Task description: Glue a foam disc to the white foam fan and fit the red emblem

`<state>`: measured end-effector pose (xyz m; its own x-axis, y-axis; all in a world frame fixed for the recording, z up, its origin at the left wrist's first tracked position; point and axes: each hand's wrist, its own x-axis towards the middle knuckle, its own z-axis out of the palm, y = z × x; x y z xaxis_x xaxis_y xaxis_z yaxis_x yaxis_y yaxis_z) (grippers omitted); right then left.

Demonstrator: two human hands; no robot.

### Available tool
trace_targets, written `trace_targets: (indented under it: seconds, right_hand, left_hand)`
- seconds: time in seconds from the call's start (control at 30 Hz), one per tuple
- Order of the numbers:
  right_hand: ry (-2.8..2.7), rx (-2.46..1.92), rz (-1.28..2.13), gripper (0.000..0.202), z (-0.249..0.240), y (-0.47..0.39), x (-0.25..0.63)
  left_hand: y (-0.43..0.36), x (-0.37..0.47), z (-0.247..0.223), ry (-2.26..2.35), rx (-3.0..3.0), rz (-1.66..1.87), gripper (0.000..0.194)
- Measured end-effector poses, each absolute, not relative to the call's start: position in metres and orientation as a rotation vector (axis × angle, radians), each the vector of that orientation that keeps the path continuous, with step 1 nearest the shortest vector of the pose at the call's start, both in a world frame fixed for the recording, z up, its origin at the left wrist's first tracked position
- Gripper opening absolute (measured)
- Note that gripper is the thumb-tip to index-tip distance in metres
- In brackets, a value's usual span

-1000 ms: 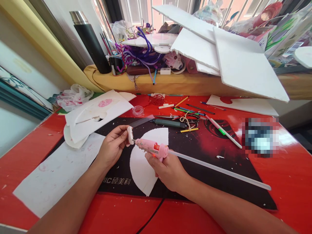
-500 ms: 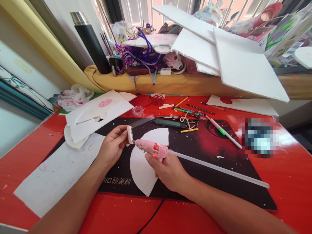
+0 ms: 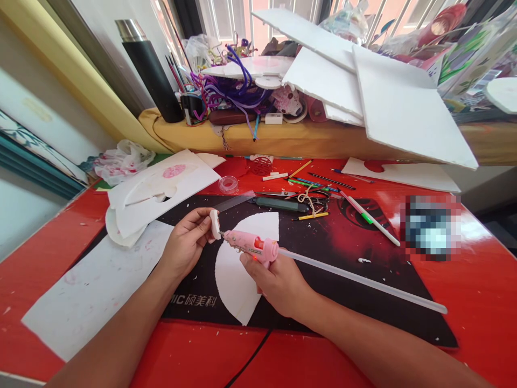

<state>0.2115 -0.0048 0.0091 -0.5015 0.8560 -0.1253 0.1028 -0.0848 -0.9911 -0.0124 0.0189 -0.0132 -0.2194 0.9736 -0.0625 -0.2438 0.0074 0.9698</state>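
Observation:
Between the thumb and fingers of my left hand (image 3: 189, 237) is a small white foam piece (image 3: 215, 224), held on edge. My right hand (image 3: 283, 283) is wrapped round a pink hot glue gun (image 3: 250, 245), its red light lit and its nozzle tip at the foam piece. Whether the tip touches the foam I cannot tell. A long translucent glue stick (image 3: 363, 281) sticks out of the gun's back toward the right. Below the gun lies a white fan-shaped foam sheet (image 3: 238, 291), partly hidden by the gun and my right hand.
Under the work is a black desk mat (image 3: 323, 302) on a red table (image 3: 194, 355). Scissors (image 3: 278, 194), a dark green cutter-like tool (image 3: 280, 204) and several pens lie beyond. Cut foam sheets (image 3: 137, 202) are at left. More foam boards (image 3: 404, 102) lean over the ledge, beside a black flask (image 3: 151, 75).
Almost nothing differs. Both hands, the foam piece and the glue gun keep their places; the view has shifted very slightly.

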Motion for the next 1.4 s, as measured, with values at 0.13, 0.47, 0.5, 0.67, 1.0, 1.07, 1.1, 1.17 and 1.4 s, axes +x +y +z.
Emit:
trace_targets:
  seconds: [0.13, 0.47, 0.5, 0.67, 1.0, 1.07, 1.1, 1.17, 1.4]
  right_hand:
    - [-1.59, -1.032, 1.662, 0.026, 0.009, -0.0047, 0.2111]
    - [-1.589, -1.03, 1.665, 0.029, 0.0111, -0.0042, 0.2112]
    - [-1.59, -1.031, 1.666, 0.028, 0.011, -0.0041, 0.2112]
    - [-1.596, -1.041, 1.667, 0.023, 0.0117, -0.0037, 0.2112]
    - [-1.592, -1.064, 1.65, 0.035, 0.011, -0.0046, 0.2107]
    - [-1.595, -1.064, 1.653, 0.035, 0.0103, -0.0044, 0.2108]
    - [-1.595, -1.063, 1.653, 0.034, 0.01, -0.0043, 0.2108]
    - [-1.592, -1.06, 1.659, 0.031, 0.0097, -0.0043, 0.2109]
    - [-1.585, -1.024, 1.686, 0.022, 0.01, -0.0047, 0.211]
  left_hand:
    - [0.0189, -0.0124, -0.0131, 1.203, 0.883, 1.452, 0.028]
    - [0.0198, -0.0126, -0.0134, 1.21, 0.875, 1.481, 0.025]
    - [0.0199, -0.0125, -0.0133, 1.211, 0.875, 1.482, 0.025]
    - [0.02, -0.0125, -0.0135, 1.214, 0.874, 1.488, 0.024]
    - [0.0191, -0.0125, -0.0143, 1.209, 0.891, 1.458, 0.026]
    - [0.0191, -0.0123, -0.0136, 1.211, 0.885, 1.464, 0.027]
    - [0.0192, -0.0123, -0.0132, 1.211, 0.881, 1.47, 0.027]
    - [0.0195, -0.0123, -0.0125, 1.211, 0.872, 1.478, 0.028]
    - [0.0199, -0.0131, -0.0129, 1.214, 0.866, 1.49, 0.024]
